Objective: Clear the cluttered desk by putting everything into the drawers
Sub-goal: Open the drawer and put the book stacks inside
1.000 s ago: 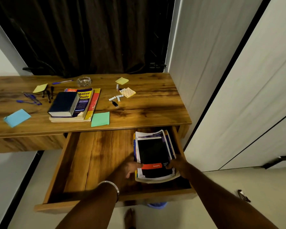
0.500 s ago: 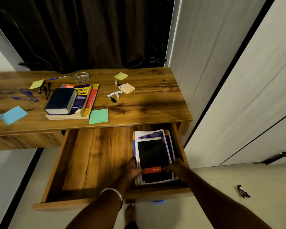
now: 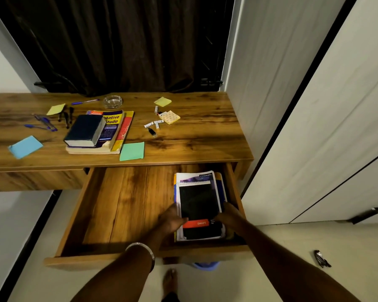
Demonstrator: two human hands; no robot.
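Observation:
A stack of notebooks (image 3: 198,199), topped by a black spiral pad with a red band, lies flat in the right end of the open wooden drawer (image 3: 122,210). My left hand (image 3: 171,220) grips the stack's left edge and my right hand (image 3: 229,214) grips its right edge. On the desk (image 3: 205,136) remain a dark thick book (image 3: 85,130) on yellow books (image 3: 118,129), sticky note pads in green (image 3: 132,151), blue (image 3: 25,147) and yellow (image 3: 163,101), several pens (image 3: 44,124), black markers (image 3: 67,116), small white tubes (image 3: 154,124) and a glass ashtray (image 3: 112,101).
A dark curtain (image 3: 118,44) hangs behind the desk. White wardrobe doors (image 3: 314,105) stand close on the right. A dark small object (image 3: 321,259) lies on the floor at right. My bare foot (image 3: 169,282) is below the drawer front.
The notebook stack has settled lower and flat onto the drawer floor, with both hands still on its sides. The view has shifted slightly.

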